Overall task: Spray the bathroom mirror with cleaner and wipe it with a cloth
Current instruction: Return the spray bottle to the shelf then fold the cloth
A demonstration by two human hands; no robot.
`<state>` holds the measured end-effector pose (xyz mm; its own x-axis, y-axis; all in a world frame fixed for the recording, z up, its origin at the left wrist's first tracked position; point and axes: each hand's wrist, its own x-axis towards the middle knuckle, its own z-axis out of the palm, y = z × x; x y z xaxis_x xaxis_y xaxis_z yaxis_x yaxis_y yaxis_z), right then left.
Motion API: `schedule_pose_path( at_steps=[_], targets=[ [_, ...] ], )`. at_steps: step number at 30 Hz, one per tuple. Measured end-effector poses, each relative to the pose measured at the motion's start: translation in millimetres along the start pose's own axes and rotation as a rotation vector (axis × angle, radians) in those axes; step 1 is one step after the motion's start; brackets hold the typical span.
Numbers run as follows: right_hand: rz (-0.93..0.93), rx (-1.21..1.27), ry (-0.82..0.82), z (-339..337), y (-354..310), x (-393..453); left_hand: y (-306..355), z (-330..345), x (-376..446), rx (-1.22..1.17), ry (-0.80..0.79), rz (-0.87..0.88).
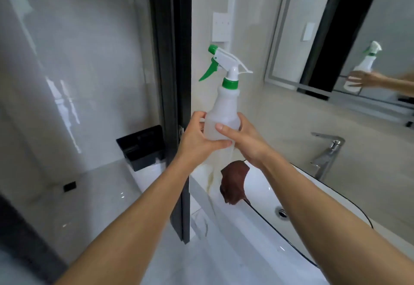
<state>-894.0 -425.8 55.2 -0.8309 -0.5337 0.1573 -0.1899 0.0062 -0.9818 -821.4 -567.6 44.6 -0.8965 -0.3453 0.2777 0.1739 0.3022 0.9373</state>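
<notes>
A white spray bottle (225, 107) with a green nozzle, trigger and collar stands upright in the air at the centre, nozzle pointing left. My left hand (197, 139) grips its lower body from the left, and my right hand (244, 141) wraps round it from the right. Below the hands, a brown cloth (234, 183) hangs over the near left rim of the white sink (264, 186). The mirror (349, 31) is on the wall at the upper right and reflects the bottle and a hand.
A chrome faucet (327, 152) rises at the sink's far side. A black-framed glass partition (174, 83) runs down the middle, with a black holder (141, 148) behind it. A white wall outlet (221, 27) sits above the bottle.
</notes>
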Motion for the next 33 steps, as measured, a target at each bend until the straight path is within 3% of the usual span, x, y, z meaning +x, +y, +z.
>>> schedule_pose_path(
  at_steps=[14,24,33],
  targets=[
    [0.161,0.106,-0.334,99.5,167.1,-20.5,-169.2,-36.7,-90.4,0.033,0.202,-0.165],
    [0.176,0.190,-0.332,171.5,394.8,-61.6,-383.5,-17.7,-172.3,0.037,0.330,-0.218],
    [0.397,0.243,-0.220,164.2,583.6,-110.9,-552.2,42.4,-214.6,0.101,0.228,-0.364]
  ],
)
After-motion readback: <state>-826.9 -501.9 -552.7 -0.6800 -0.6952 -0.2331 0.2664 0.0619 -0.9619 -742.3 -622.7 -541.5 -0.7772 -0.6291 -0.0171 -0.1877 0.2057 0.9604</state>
